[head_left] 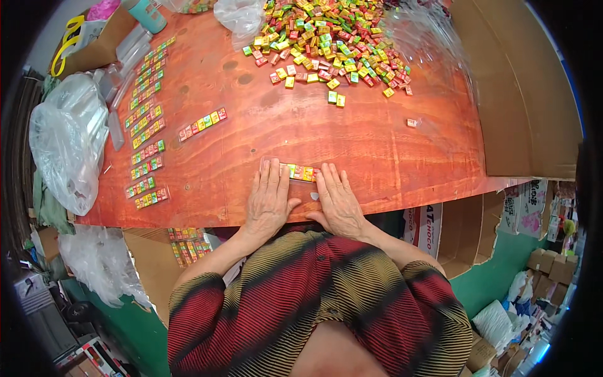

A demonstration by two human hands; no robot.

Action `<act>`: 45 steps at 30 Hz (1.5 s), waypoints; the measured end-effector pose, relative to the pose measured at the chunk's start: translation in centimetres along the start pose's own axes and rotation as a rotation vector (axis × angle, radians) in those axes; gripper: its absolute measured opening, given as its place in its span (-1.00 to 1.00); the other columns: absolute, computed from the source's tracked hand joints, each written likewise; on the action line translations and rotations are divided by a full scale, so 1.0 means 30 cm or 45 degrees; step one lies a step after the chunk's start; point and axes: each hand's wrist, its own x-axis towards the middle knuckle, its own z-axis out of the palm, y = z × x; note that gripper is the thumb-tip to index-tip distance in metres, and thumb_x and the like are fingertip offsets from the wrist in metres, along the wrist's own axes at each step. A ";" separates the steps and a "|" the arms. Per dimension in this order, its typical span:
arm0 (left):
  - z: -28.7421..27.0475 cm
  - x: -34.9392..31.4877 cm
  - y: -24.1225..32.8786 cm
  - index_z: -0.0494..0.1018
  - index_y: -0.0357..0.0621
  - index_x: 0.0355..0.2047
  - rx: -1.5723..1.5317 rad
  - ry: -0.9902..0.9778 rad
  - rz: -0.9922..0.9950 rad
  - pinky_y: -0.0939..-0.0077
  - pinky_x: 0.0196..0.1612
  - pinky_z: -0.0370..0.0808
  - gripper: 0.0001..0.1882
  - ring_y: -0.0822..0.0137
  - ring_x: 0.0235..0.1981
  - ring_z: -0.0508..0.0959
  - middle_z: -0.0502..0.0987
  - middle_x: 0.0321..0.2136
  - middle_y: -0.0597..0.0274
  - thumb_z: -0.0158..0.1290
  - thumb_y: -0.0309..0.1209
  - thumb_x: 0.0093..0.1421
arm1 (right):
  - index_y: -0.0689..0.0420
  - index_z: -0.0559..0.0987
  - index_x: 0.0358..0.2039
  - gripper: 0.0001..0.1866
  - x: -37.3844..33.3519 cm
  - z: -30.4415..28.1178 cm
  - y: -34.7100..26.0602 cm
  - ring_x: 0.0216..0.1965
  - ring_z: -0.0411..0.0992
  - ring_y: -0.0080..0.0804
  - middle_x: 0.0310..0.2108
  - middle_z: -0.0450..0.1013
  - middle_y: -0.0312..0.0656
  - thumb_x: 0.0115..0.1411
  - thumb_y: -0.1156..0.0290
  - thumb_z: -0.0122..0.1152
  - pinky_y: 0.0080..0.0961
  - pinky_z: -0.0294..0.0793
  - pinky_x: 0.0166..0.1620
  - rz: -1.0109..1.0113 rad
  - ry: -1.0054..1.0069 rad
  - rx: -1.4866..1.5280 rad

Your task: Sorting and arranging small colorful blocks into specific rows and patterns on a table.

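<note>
A clear plastic sleeve with a row of small red, yellow and green candy-like boxes (303, 172) lies near the front of the table. My left hand (269, 196) rests on its left end, fingers stretched out and side by side. Over the right end lie the fingertips of my right hand (339, 198), also extended, with the thumb pointing inward. Both hands press from above rather than grasp. The ends of the sleeve are hidden under my fingers. A small whitish scrap (315, 196) sits between my hands.
A big heap of loose little boxes (333, 44) covers the far middle. Filled rows (147, 149) line the left, with one separate row (202, 124) further in. Plastic bags (72, 141) lie at left; a tall cardboard box (524, 94) borders the right. One loose box (412, 123) lies right.
</note>
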 end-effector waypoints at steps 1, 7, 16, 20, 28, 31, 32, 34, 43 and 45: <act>-0.008 0.002 0.005 0.07 -0.33 0.11 -0.024 -0.040 -0.021 0.05 0.13 0.07 -0.27 -0.14 0.16 0.05 0.02 0.13 -0.22 0.05 -0.21 0.00 | 0.43 0.02 0.11 -0.09 0.010 -0.001 -0.001 0.22 -0.12 0.11 0.15 -0.09 0.26 -0.11 0.21 0.26 -0.03 -0.14 0.19 0.019 0.000 0.039; -0.012 -0.003 -0.032 -0.03 -0.35 0.15 -0.639 0.210 -0.248 0.15 0.18 -0.01 -0.35 -0.14 0.20 -0.05 -0.13 0.17 -0.27 -0.08 -0.27 0.15 | 0.44 0.01 0.11 -0.07 0.020 -0.002 0.015 0.21 -0.12 0.12 0.16 -0.10 0.27 -0.11 0.14 0.24 0.00 -0.18 0.19 0.034 -0.011 -0.043; -0.003 -0.006 -0.049 -0.04 -0.34 0.15 -0.511 0.117 -0.204 0.14 0.20 -0.08 -0.38 -0.12 0.21 -0.09 -0.13 0.18 -0.23 -0.20 -0.19 0.21 | 0.32 0.08 0.14 -0.28 0.072 -0.034 0.005 0.24 -0.15 0.00 0.20 -0.09 0.12 0.02 0.30 0.10 -0.07 -0.22 0.22 0.252 -0.050 0.266; -0.015 0.005 -0.033 0.02 -0.29 0.14 -0.323 0.173 -0.154 0.02 0.18 -0.08 -0.36 -0.13 0.20 -0.05 -0.07 0.17 -0.20 -0.10 -0.21 0.14 | 0.33 0.10 0.12 -0.33 0.046 -0.104 0.103 0.25 -0.14 -0.05 0.18 -0.04 0.11 0.07 0.25 0.04 -0.13 -0.17 0.22 0.374 0.336 0.489; 0.013 0.103 0.028 0.12 -0.13 0.12 -0.024 -0.251 -0.055 -0.09 0.16 -0.13 -0.31 -0.03 0.21 -0.04 0.02 0.16 -0.04 0.02 -0.15 0.01 | 0.22 0.33 -0.01 -0.53 0.073 -0.020 0.109 0.12 0.13 -0.03 0.03 0.21 0.08 -0.01 0.49 0.05 -0.12 0.02 0.15 -0.047 0.095 0.263; -0.032 0.076 -0.021 0.13 -0.13 0.12 0.046 -0.245 -0.087 -0.07 0.17 -0.13 -0.33 0.00 0.21 -0.04 0.03 0.17 -0.02 0.03 -0.18 0.01 | 0.21 0.40 -0.14 -0.64 0.051 -0.167 0.246 -0.07 0.26 -0.01 -0.12 0.31 0.04 -0.02 0.56 0.03 -0.13 0.18 -0.01 0.321 0.503 -0.270; -0.035 0.070 -0.038 0.13 -0.13 0.12 0.036 -0.238 -0.065 -0.07 0.17 -0.13 -0.33 0.00 0.21 -0.04 0.03 0.17 -0.02 0.03 -0.18 0.01 | 0.18 0.41 -0.14 -0.66 0.031 -0.202 0.294 0.00 0.21 -0.01 -0.09 0.29 0.03 0.00 0.53 0.03 -0.11 0.15 0.01 0.502 0.722 -0.374; -0.044 0.054 -0.077 0.14 -0.13 0.11 0.103 -0.241 -0.214 -0.05 0.18 -0.15 -0.38 0.01 0.22 -0.04 0.03 0.17 -0.01 0.00 -0.22 0.05 | 0.10 0.42 -0.15 -0.68 -0.033 -0.247 0.436 -0.04 0.22 -0.05 -0.12 0.31 -0.03 0.03 0.42 0.05 -0.06 0.13 0.00 0.765 0.735 -0.971; -0.018 -0.016 -0.237 0.13 -0.18 0.11 0.235 0.063 -0.386 -0.05 0.18 -0.17 -0.46 -0.03 0.22 -0.06 0.04 0.17 -0.02 -0.13 -0.26 0.14 | 0.09 0.46 -0.49 -0.96 -0.047 -0.164 0.339 -0.38 0.29 -0.21 -0.48 0.34 -0.20 -0.01 0.46 0.10 -0.34 0.20 -0.33 0.744 0.810 -0.723; -0.025 -0.018 -0.237 0.10 -0.18 0.12 0.267 0.075 -0.377 -0.04 0.18 -0.16 -0.47 -0.02 0.23 -0.07 0.03 0.17 0.00 -0.15 -0.29 0.15 | 0.11 0.45 -0.49 -0.94 -0.017 -0.139 0.292 -0.39 0.30 -0.20 -0.47 0.36 -0.18 -0.02 0.46 0.12 -0.34 0.22 -0.33 0.479 0.830 -0.461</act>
